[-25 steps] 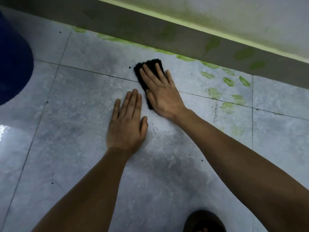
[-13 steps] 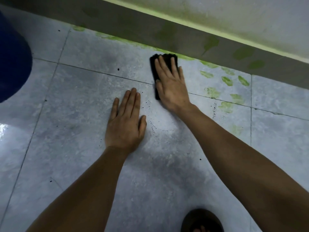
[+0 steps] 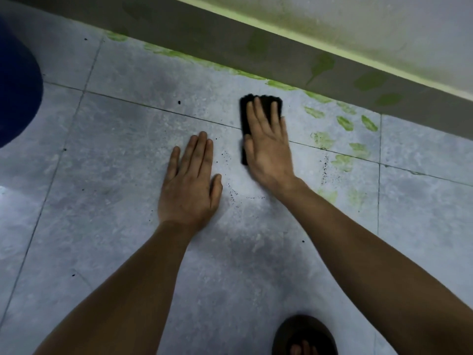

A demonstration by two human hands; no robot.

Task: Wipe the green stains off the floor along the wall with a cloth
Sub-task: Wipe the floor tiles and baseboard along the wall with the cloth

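1. Now the right hand [image 3: 268, 147] presses flat, fingers straight, on the black cloth [image 3: 261, 103].
2. Left hand [image 3: 190, 185] rests spread on the floor [image 3: 128, 226] (a brace).
3. Sweep rightward: green stains [image 3: 344, 123] lie just right of the cloth.

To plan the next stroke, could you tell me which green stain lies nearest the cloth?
The smear along the wall foot, just above the cloth under the right hand; the leaf-shaped blotches lie farther right.

dim, bluish light; glare on the floor [image 3: 5, 196] at the left edge, soft shadow at lower centre (right hand [image 3: 268, 149] slightly motion-blurred), wide-angle bending at edges.
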